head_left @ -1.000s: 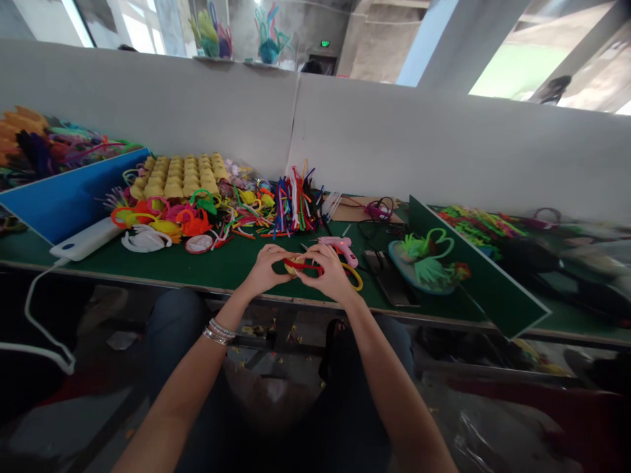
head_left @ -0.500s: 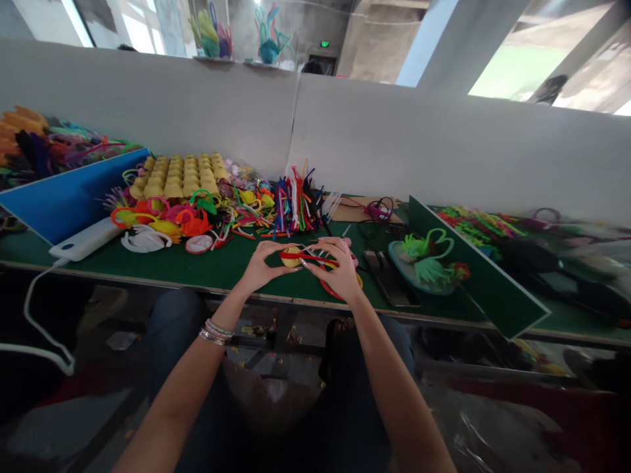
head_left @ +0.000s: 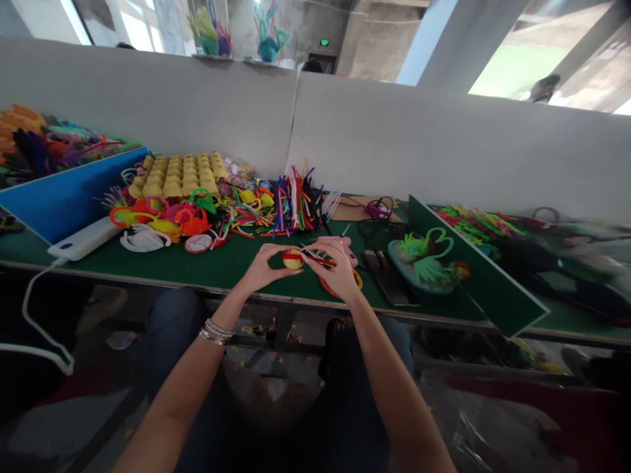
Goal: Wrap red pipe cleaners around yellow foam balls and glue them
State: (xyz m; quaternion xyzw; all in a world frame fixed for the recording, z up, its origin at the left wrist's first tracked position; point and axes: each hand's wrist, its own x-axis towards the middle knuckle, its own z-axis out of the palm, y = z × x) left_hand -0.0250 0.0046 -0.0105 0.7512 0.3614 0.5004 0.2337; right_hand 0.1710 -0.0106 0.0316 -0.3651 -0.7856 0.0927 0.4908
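Observation:
Between thumb and fingers, my left hand (head_left: 259, 269) grips a small round yellow cup (head_left: 292, 264), which looks like a piece of egg carton. My right hand (head_left: 341, 270) pinches a red pipe cleaner (head_left: 321, 261) that lies across the cup's side. Thin whitish strips (head_left: 310, 250) show by the right fingertips; whether they are held I cannot tell. Just beyond the right hand is a pink glue gun (head_left: 351, 253), partly covered by it. Under that hand a red and yellow ring (head_left: 358, 281) rests on the green table.
To the left are a yellow egg tray (head_left: 177, 176), fuzzy coloured pieces (head_left: 194, 223) and a white power strip (head_left: 86, 240). Bundled pipe cleaners (head_left: 296, 203) stand behind my hands. At right lie a phone (head_left: 392, 279), a tray with green fuzzy pieces (head_left: 428, 279) and a slanted green board (head_left: 483, 282).
The red pipe cleaner now sits closer against the cup, its left end no longer sticking out past it. The cup is turned slightly and more of it shows. Both hands stay nearly in place.

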